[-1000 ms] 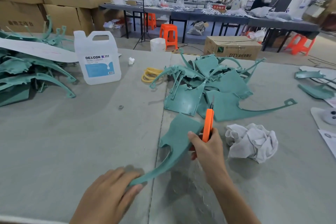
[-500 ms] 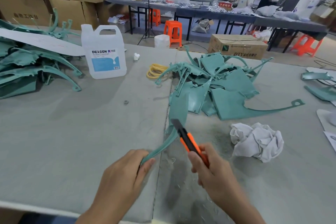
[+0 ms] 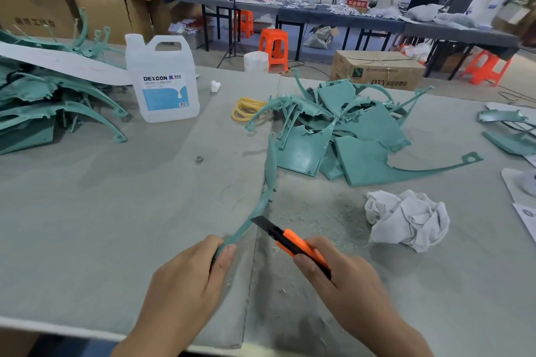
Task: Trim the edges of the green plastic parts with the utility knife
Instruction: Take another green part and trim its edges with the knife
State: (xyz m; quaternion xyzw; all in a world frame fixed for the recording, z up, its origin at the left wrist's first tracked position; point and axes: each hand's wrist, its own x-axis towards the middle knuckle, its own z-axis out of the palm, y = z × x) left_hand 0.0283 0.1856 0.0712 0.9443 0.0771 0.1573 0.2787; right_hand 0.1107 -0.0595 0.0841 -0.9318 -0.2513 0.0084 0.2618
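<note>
Utility knife (image 3: 293, 240) blade against the green plastic part (image 3: 268, 180)
My left hand (image 3: 188, 278) has its fingers (image 3: 226, 255) curled round the part's near end, and the thin curve arcs away over the tabletop (image 3: 87, 211). My right hand (image 3: 342, 284) grips the orange handle. Piled green parts (image 3: 362, 136) lie beyond, with a crumpled white rag (image 3: 406, 220) to the right.

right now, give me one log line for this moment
step: trimming | left hand: grips green part | right hand: grips knife | blade: at part's edge | shavings on table
</note>
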